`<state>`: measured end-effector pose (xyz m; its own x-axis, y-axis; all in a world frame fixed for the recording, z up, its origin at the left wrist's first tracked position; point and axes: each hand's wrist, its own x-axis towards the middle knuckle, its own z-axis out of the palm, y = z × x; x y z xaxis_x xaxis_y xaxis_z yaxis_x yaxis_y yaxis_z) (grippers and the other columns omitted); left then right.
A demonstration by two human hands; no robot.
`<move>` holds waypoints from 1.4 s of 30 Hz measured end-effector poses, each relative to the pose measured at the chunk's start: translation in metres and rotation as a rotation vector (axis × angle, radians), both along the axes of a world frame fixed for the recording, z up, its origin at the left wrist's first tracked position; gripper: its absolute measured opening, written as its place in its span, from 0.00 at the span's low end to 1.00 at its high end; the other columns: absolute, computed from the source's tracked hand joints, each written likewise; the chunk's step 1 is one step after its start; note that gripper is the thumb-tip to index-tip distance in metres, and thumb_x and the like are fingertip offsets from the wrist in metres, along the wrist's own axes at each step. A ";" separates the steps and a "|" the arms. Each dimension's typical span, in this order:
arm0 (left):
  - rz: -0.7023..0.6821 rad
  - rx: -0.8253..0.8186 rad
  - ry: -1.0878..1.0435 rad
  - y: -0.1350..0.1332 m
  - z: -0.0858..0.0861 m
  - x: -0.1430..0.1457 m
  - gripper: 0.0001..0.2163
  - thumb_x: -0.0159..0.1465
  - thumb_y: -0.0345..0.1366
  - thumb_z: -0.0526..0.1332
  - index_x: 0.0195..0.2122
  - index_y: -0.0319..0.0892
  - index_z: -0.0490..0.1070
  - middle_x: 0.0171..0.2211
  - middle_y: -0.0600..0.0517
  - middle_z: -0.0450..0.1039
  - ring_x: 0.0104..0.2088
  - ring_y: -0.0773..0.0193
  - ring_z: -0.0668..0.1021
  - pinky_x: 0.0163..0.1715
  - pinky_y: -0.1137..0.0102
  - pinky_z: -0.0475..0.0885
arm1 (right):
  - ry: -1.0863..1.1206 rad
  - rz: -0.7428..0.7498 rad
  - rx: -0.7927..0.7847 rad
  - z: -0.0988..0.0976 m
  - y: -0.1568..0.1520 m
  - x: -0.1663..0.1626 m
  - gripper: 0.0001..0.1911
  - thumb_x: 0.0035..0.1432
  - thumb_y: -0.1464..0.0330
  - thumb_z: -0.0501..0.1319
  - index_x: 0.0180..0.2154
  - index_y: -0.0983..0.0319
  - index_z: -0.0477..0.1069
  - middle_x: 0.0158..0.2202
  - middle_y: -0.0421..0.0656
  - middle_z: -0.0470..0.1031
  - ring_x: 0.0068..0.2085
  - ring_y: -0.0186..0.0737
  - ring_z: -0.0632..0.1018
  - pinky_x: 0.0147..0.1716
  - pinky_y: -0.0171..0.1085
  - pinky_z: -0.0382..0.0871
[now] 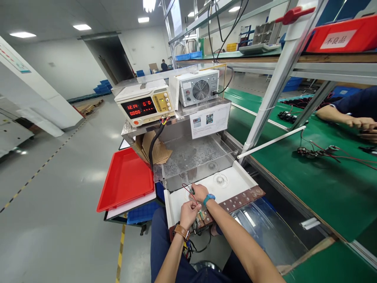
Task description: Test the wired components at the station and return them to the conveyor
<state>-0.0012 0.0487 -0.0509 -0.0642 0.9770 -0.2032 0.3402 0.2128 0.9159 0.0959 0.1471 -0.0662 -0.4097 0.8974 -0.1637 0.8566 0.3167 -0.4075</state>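
Observation:
My left hand [189, 214], with a brown strap on its wrist, is closed in a pinch at a thin red wire [194, 199]. Just beyond it, my right hand [200, 192], wearing a blue wristband, has its fingers closed on a small dark part [192, 191] with red and black wires looping from it. The fingers partly hide this part. Below the hands runs a brown strip [235, 202] with rows of metal screws. A green clip [201, 215] on a dark lead sits at the strip, close to my left fingers. Both hands are over a white tray [232, 177].
A power supply [144, 106] with red digits and a grey fan unit [200, 89] stand on a metal shelf. A red tray [126, 181] lies to the left. On the green bench [309, 184] at right are wired parts [316, 152] and another person's hands [363, 125].

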 end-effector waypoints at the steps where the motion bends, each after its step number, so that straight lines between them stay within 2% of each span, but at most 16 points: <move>1: 0.001 -0.002 -0.002 0.000 -0.001 0.000 0.13 0.51 0.46 0.62 0.20 0.41 0.67 0.17 0.55 0.68 0.20 0.69 0.68 0.23 0.74 0.61 | 0.002 -0.002 -0.004 0.000 0.000 0.000 0.21 0.52 0.57 0.61 0.46 0.61 0.68 0.38 0.47 0.76 0.43 0.46 0.74 0.36 0.36 0.59; 15: 0.044 0.019 0.000 -0.002 0.000 -0.001 0.12 0.49 0.43 0.63 0.18 0.41 0.66 0.16 0.56 0.65 0.20 0.68 0.66 0.22 0.73 0.59 | 0.009 -0.029 0.010 0.009 -0.007 -0.003 0.20 0.50 0.60 0.61 0.45 0.60 0.68 0.38 0.48 0.76 0.42 0.47 0.75 0.37 0.36 0.61; 23: 0.084 0.058 -0.002 -0.002 0.002 0.001 0.15 0.48 0.49 0.63 0.18 0.42 0.66 0.16 0.54 0.68 0.21 0.65 0.69 0.24 0.71 0.62 | 0.040 -0.037 0.026 0.009 -0.008 -0.007 0.16 0.47 0.63 0.61 0.40 0.61 0.69 0.36 0.47 0.77 0.39 0.48 0.77 0.35 0.37 0.62; 26: 0.080 0.094 0.007 -0.002 0.007 0.000 0.18 0.50 0.54 0.60 0.20 0.43 0.67 0.18 0.52 0.70 0.23 0.62 0.72 0.27 0.69 0.65 | 0.200 -0.151 0.062 0.014 -0.008 -0.009 0.12 0.45 0.64 0.62 0.35 0.60 0.69 0.31 0.44 0.76 0.35 0.45 0.76 0.33 0.36 0.62; 29: 0.070 0.127 -0.001 -0.002 0.007 -0.003 0.21 0.52 0.57 0.57 0.25 0.42 0.70 0.23 0.49 0.74 0.28 0.57 0.76 0.33 0.65 0.69 | 0.608 -0.441 0.084 0.027 -0.006 0.004 0.10 0.46 0.61 0.63 0.29 0.59 0.65 0.24 0.38 0.70 0.29 0.39 0.72 0.29 0.34 0.60; 32: 0.127 0.081 -0.088 0.005 -0.002 -0.007 0.25 0.47 0.60 0.60 0.32 0.41 0.73 0.30 0.46 0.78 0.35 0.51 0.79 0.35 0.63 0.72 | 1.122 -0.690 0.088 0.053 -0.008 0.051 0.14 0.48 0.58 0.61 0.27 0.59 0.61 0.20 0.35 0.65 0.22 0.34 0.64 0.22 0.32 0.57; 35: 0.211 0.007 -0.189 0.016 -0.015 -0.009 0.26 0.44 0.56 0.64 0.39 0.43 0.72 0.36 0.45 0.80 0.40 0.48 0.80 0.37 0.62 0.74 | 1.403 -0.782 0.255 0.092 -0.030 0.126 0.16 0.50 0.55 0.62 0.29 0.59 0.62 0.19 0.34 0.61 0.20 0.32 0.61 0.20 0.31 0.55; 37: 0.231 -0.067 -0.252 0.022 -0.021 -0.012 0.26 0.44 0.53 0.65 0.41 0.44 0.70 0.37 0.46 0.80 0.42 0.48 0.80 0.38 0.62 0.75 | 1.410 -0.840 0.452 0.119 -0.049 0.183 0.16 0.52 0.54 0.61 0.30 0.59 0.63 0.20 0.34 0.63 0.21 0.31 0.61 0.21 0.31 0.56; 39: 0.208 -0.172 -0.288 0.028 -0.024 -0.016 0.26 0.41 0.51 0.66 0.40 0.44 0.70 0.37 0.46 0.80 0.42 0.47 0.80 0.38 0.61 0.75 | 1.327 -0.895 0.617 0.142 -0.063 0.238 0.17 0.53 0.53 0.61 0.33 0.59 0.64 0.22 0.36 0.65 0.21 0.31 0.62 0.20 0.31 0.55; 42: 0.162 -0.272 -0.279 0.036 -0.026 -0.023 0.25 0.39 0.51 0.66 0.37 0.44 0.72 0.35 0.46 0.80 0.42 0.46 0.80 0.37 0.61 0.76 | 1.089 -1.019 0.775 0.153 -0.064 0.313 0.20 0.52 0.51 0.61 0.34 0.60 0.65 0.23 0.36 0.67 0.22 0.32 0.63 0.22 0.32 0.55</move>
<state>-0.0240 0.0842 -0.0768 -0.1183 0.8671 -0.4839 0.0292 0.4902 0.8711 0.4085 0.0830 0.0873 0.7320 0.5773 0.3618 0.2676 0.2447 -0.9319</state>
